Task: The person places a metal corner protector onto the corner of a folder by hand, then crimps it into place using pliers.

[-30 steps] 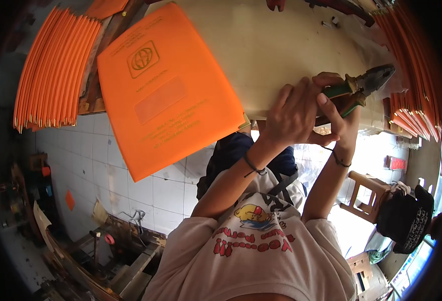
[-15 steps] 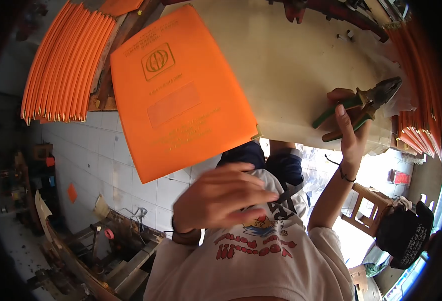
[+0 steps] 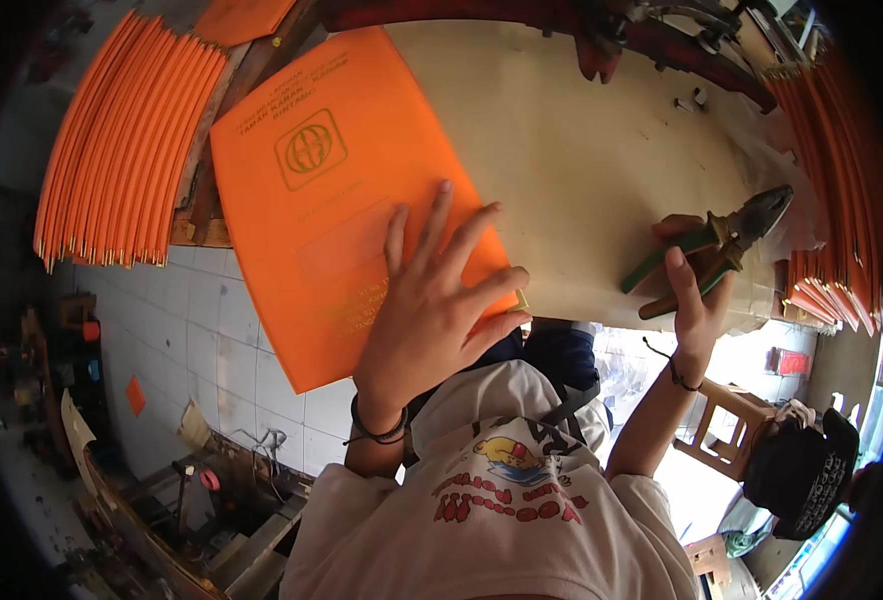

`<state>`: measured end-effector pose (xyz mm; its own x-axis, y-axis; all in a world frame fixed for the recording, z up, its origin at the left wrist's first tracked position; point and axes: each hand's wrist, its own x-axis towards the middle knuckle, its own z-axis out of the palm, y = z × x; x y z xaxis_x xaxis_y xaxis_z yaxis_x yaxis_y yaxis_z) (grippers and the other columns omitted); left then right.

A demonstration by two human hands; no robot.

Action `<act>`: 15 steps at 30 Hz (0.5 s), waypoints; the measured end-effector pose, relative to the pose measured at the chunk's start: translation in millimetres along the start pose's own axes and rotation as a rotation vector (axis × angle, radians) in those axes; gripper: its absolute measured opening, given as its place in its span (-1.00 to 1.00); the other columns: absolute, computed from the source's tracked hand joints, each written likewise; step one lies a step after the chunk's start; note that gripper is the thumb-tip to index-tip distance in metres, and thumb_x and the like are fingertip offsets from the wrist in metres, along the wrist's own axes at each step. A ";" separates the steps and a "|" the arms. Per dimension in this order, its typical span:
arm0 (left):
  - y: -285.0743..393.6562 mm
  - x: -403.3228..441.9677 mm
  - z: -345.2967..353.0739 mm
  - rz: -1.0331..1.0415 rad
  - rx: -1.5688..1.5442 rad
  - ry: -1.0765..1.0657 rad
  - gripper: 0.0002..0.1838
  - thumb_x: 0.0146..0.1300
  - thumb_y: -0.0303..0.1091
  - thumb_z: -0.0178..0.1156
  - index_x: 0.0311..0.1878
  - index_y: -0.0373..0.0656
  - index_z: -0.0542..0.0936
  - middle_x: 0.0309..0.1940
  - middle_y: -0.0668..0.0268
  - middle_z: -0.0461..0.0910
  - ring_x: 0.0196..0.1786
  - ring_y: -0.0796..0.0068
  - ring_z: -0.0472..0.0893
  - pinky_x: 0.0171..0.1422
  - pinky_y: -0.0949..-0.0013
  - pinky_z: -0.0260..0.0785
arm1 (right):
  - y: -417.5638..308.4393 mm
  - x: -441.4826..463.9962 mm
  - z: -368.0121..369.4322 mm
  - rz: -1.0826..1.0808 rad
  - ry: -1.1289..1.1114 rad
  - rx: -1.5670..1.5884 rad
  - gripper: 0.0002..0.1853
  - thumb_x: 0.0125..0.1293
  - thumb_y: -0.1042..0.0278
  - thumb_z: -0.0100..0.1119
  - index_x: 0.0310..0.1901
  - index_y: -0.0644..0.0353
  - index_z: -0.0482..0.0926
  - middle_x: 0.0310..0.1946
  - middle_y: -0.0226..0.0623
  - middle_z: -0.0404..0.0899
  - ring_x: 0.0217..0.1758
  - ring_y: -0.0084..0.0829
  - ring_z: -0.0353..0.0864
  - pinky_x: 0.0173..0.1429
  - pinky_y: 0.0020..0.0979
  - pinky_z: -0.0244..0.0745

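Observation:
An orange folder [image 3: 306, 225] with gold lettering and an emblem lies at an angle on the brown-covered table [image 3: 571, 150], its lower part jutting past the near edge. My left hand [image 3: 436, 295] rests on the folder's lower right part with fingers spread, the thumb beside a gold metal corner piece [image 3: 521, 300]. Pliers [image 3: 716, 240] with green handles are in my right hand [image 3: 696, 300], which is wrapped round them over the table's right side. Their jaws point up and right, apart from the folder.
A row of orange folders [image 3: 111, 150] with gold corners lies at the left, and another stack [image 3: 831, 190] at the right. A dark red metal tool [image 3: 601, 40] spans the back. Small dark pieces [image 3: 691, 100] lie near it. A wooden stool [image 3: 726, 430] stands at the right.
My left hand has moved up from in front of my shirt onto the folder, its fingers now spread. The pliers stay in my right hand. The whole view has shifted slightly.

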<state>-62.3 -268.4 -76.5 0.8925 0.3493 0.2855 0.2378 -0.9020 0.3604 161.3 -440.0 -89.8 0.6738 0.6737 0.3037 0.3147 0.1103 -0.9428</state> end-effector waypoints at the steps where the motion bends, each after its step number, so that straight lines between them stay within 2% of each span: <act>1: -0.5 0.5 -0.2 -0.002 -0.002 0.003 -0.66 0.15 0.11 0.36 -0.16 0.12 0.69 0.42 0.23 0.32 0.54 -0.20 0.12 0.49 -0.36 -0.16 | 0.4 1.8 0.2 -0.005 -0.006 -0.007 -0.72 0.34 0.36 0.25 -0.02 0.36 0.55 -0.08 -0.20 0.61 -0.05 -0.45 0.55 0.06 -0.40 0.42; 6: -1.2 0.0 -2.8 -0.004 -0.021 -0.014 -0.69 0.14 0.10 0.36 -0.18 0.14 0.70 0.42 0.26 0.34 0.55 -0.15 0.12 0.51 -0.32 -0.19 | -0.7 3.9 -1.1 0.022 -0.028 -0.028 -0.71 0.34 0.33 0.26 -0.02 0.36 0.56 -0.10 -0.23 0.62 -0.07 -0.48 0.54 0.05 -0.41 0.40; 15: 3.8 0.7 -1.1 -0.018 -0.006 0.018 -0.68 0.06 -0.03 0.45 -0.14 0.14 0.67 0.38 0.26 0.34 0.56 -0.12 0.10 0.52 -0.31 -0.18 | -0.3 3.0 -1.8 0.015 -0.017 -0.047 -0.69 0.34 0.30 0.27 -0.01 0.36 0.56 -0.11 -0.24 0.63 -0.07 -0.47 0.54 0.06 -0.41 0.39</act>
<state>-61.2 -271.2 -73.9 0.8808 0.3705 0.2948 0.2516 -0.8937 0.3714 164.4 -439.3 -88.3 0.6674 0.6873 0.2866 0.3355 0.0661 -0.9397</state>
